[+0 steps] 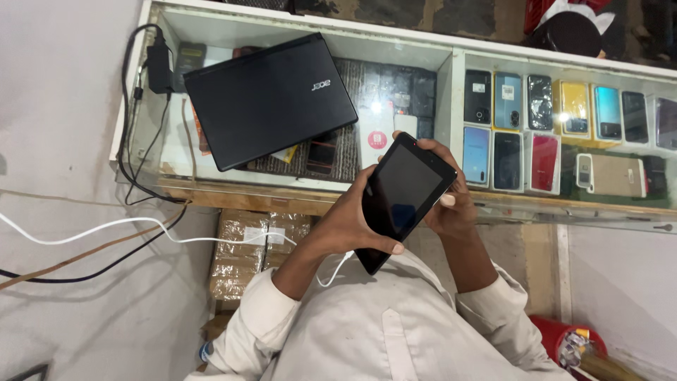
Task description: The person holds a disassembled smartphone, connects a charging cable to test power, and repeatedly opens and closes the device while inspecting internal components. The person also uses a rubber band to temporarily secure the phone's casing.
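Tablet, black with a dark screen, was held up in both hands over the near edge of the glass worktop, tilted diagonally, lower corner toward the person's chest.

Head view: left hand was wrapped round the tablet's left long edge, thumb lying across the lower corner of the screen, fingers closed behind it. Right hand cupped the right edge and back, fingertips curled over the top corner, thumb pressed to the side; both hands closed on the device, neither free. Both forearms rose from white sleeves, elbows bent and tucked, wrists angled in toward each other.

Risk, as judged: the grip sat mostly on the edges, so a slip of the left thumb could let the tablet pivot and drop onto the glass, which could crack either one. A white cable ran in from the left and passed under the left forearm; snagging it with the elbow could jerk whatever it feeds.

Closed black laptop lay on the worktop, well apart from the hands, with a black charger brick at its left. Phones lay in rows under the glass at right. Taped cardboard parcels sat below the worktop.
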Demonstrator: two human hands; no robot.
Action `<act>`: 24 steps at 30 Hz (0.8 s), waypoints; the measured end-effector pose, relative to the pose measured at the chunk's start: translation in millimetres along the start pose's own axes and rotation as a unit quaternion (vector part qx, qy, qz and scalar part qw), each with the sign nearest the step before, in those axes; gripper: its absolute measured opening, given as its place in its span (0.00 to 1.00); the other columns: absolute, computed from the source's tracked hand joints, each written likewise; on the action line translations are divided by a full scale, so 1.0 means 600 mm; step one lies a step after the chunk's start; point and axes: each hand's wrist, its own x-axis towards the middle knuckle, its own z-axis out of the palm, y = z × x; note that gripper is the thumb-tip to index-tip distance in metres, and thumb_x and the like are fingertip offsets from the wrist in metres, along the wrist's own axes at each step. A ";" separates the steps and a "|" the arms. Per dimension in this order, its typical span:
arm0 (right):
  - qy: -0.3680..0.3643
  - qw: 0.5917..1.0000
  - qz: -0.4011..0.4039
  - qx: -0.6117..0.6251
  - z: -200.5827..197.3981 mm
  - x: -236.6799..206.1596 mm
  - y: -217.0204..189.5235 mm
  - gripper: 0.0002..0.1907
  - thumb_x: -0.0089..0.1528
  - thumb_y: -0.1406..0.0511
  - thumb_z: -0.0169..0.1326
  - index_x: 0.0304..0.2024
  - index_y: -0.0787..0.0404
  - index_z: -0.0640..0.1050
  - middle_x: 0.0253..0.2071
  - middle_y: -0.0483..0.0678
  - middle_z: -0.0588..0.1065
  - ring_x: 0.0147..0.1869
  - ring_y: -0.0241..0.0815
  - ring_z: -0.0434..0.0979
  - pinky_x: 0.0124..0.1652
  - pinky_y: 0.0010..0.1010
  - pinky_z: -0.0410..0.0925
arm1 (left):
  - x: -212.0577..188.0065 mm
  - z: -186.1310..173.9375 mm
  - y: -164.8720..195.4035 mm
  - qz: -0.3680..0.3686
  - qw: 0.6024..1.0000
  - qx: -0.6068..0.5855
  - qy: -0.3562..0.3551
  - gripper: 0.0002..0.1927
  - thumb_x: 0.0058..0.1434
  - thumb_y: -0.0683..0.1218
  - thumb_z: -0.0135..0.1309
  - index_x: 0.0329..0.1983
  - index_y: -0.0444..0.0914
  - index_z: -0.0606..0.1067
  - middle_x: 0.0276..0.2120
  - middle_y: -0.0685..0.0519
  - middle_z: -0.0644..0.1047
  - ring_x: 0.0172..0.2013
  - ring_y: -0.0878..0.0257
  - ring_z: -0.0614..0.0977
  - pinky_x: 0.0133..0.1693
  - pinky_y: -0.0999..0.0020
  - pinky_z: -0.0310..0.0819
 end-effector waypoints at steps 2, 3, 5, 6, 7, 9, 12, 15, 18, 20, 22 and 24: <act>-0.001 1.000 -0.001 0.003 -0.007 0.000 0.002 0.44 0.55 0.60 0.63 0.70 0.67 0.61 0.75 0.69 0.58 0.75 0.62 0.66 0.71 0.53 0.64 | 0.003 0.001 -0.001 -0.005 1.000 0.005 0.000 0.75 0.31 0.58 0.77 0.78 0.32 0.47 0.69 0.37 0.65 0.71 0.46 0.65 0.69 0.56 0.58; -0.004 1.000 -0.003 0.006 -0.009 0.001 0.003 0.44 0.56 0.59 0.63 0.70 0.66 0.61 0.75 0.69 0.58 0.75 0.63 0.66 0.71 0.54 0.64 | 0.004 0.002 -0.001 -0.007 1.000 0.003 0.000 0.75 0.31 0.58 0.77 0.78 0.32 0.48 0.69 0.37 0.65 0.71 0.46 0.66 0.69 0.56 0.58; -0.005 1.000 -0.005 0.017 -0.013 0.002 0.005 0.44 0.56 0.58 0.63 0.70 0.66 0.61 0.75 0.68 0.58 0.75 0.63 0.66 0.71 0.54 0.64 | 0.008 0.003 -0.001 -0.010 1.000 -0.001 0.000 0.75 0.31 0.58 0.77 0.78 0.32 0.48 0.68 0.37 0.66 0.71 0.46 0.66 0.69 0.56 0.59; -0.004 1.000 -0.006 0.024 -0.014 0.003 0.005 0.44 0.56 0.58 0.63 0.70 0.66 0.61 0.75 0.68 0.58 0.75 0.63 0.66 0.71 0.54 0.64 | 0.009 0.004 0.000 -0.013 1.000 0.004 0.002 0.75 0.31 0.58 0.77 0.78 0.32 0.48 0.68 0.37 0.66 0.70 0.46 0.67 0.69 0.56 0.60; -0.003 0.999 -0.008 0.032 -0.015 0.003 0.004 0.44 0.57 0.58 0.62 0.70 0.66 0.61 0.76 0.68 0.58 0.75 0.63 0.66 0.70 0.54 0.64 | 0.012 0.005 0.000 -0.015 1.000 0.009 0.004 0.74 0.30 0.58 0.77 0.78 0.32 0.49 0.68 0.37 0.66 0.70 0.46 0.67 0.68 0.56 0.60; 0.000 1.000 0.002 0.025 -0.017 0.003 0.000 0.44 0.56 0.58 0.63 0.70 0.65 0.61 0.76 0.67 0.58 0.75 0.66 0.66 0.71 0.56 0.64 | 0.018 0.006 0.002 -0.018 1.000 0.023 0.004 0.74 0.30 0.58 0.77 0.77 0.33 0.49 0.68 0.38 0.66 0.70 0.46 0.67 0.68 0.56 0.61; 0.005 1.000 0.003 0.029 -0.021 0.004 -0.005 0.44 0.56 0.58 0.63 0.70 0.64 0.61 0.75 0.67 0.58 0.74 0.67 0.66 0.70 0.57 0.65 | 0.028 0.009 0.003 -0.023 0.999 0.030 -0.001 0.74 0.30 0.57 0.77 0.77 0.33 0.49 0.67 0.38 0.67 0.69 0.46 0.68 0.67 0.56 0.61; 0.010 1.000 0.000 0.029 -0.026 -0.001 -0.011 0.43 0.56 0.58 0.64 0.70 0.64 0.61 0.76 0.65 0.57 0.74 0.65 0.66 0.69 0.56 0.65 | 0.036 0.015 0.002 -0.034 0.999 0.012 -0.016 0.74 0.30 0.57 0.77 0.77 0.33 0.49 0.67 0.38 0.67 0.69 0.46 0.68 0.68 0.56 0.61; 0.014 1.000 -0.008 0.025 -0.031 -0.007 -0.017 0.42 0.57 0.58 0.64 0.70 0.64 0.63 0.76 0.65 0.58 0.75 0.64 0.67 0.71 0.54 0.65 | 0.044 0.021 0.001 -0.036 0.999 0.018 -0.030 0.74 0.30 0.57 0.77 0.77 0.33 0.49 0.68 0.38 0.66 0.70 0.47 0.67 0.67 0.56 0.60; 0.021 0.999 -0.010 0.025 -0.033 -0.012 -0.021 0.42 0.58 0.58 0.64 0.70 0.64 0.63 0.77 0.66 0.57 0.75 0.63 0.67 0.72 0.54 0.65 | 0.047 0.026 0.002 -0.034 0.999 0.013 -0.036 0.73 0.32 0.57 0.77 0.77 0.33 0.48 0.68 0.38 0.65 0.70 0.47 0.66 0.67 0.57 0.60; 0.033 0.999 -0.007 0.023 -0.036 -0.017 -0.028 0.42 0.57 0.57 0.64 0.70 0.64 0.63 0.78 0.66 0.57 0.74 0.62 0.68 0.72 0.53 0.65 | 0.052 0.032 0.006 -0.035 0.998 -0.014 -0.045 0.72 0.33 0.56 0.77 0.77 0.33 0.50 0.68 0.39 0.66 0.70 0.48 0.67 0.67 0.57 0.61; 0.034 0.999 -0.008 0.021 -0.041 -0.022 -0.036 0.43 0.57 0.58 0.65 0.70 0.64 0.63 0.78 0.66 0.56 0.75 0.63 0.67 0.72 0.53 0.64 | 0.058 0.039 0.011 -0.035 0.998 -0.026 -0.052 0.70 0.33 0.54 0.77 0.77 0.33 0.50 0.67 0.40 0.67 0.70 0.49 0.67 0.68 0.58 0.61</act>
